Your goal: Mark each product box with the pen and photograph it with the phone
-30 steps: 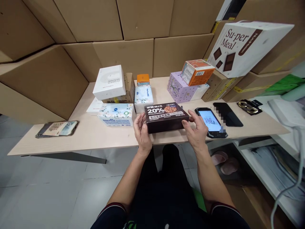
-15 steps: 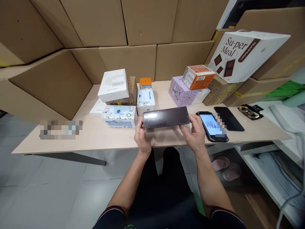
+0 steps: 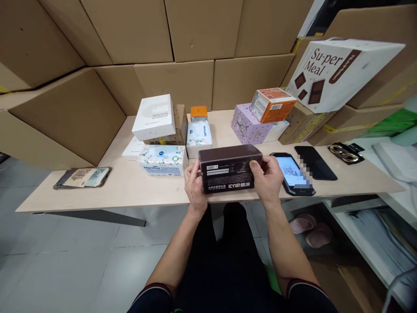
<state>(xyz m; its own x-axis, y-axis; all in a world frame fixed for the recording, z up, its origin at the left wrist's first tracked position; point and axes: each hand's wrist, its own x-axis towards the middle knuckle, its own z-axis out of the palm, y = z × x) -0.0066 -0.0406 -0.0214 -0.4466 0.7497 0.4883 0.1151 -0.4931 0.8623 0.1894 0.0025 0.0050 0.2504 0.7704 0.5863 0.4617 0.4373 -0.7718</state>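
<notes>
Between my two hands is a dark brown box [image 3: 230,171] in shiny wrap, held above the front edge of the table [image 3: 156,191]. Its printed side, with a barcode and white lettering that reads upside down, faces me. My left hand [image 3: 196,187] grips the left end, fingers partly hidden behind it. On the right end, my right hand [image 3: 269,178] is closed with the thumb on the printed face. A tissue pack [image 3: 163,160] lies left of the box, and a second tissue pack [image 3: 199,135] sits just behind it. A lit handheld device [image 3: 291,174] rests beside my right hand.
Left-back, a white power bank box [image 3: 154,115] tops a small carton. A purple box [image 3: 249,124] carries an orange box [image 3: 273,105]. At right are a black phone-like slab [image 3: 316,163], gold rings [image 3: 344,153] and a Su-per Meal box [image 3: 335,74]. Banknotes [image 3: 87,177] lie far left. Cartons wall the back.
The brown box has been tilted in my hands, so its printed side now shows instead of mostly the plain one. My right thumb has moved up onto the printed face.
</notes>
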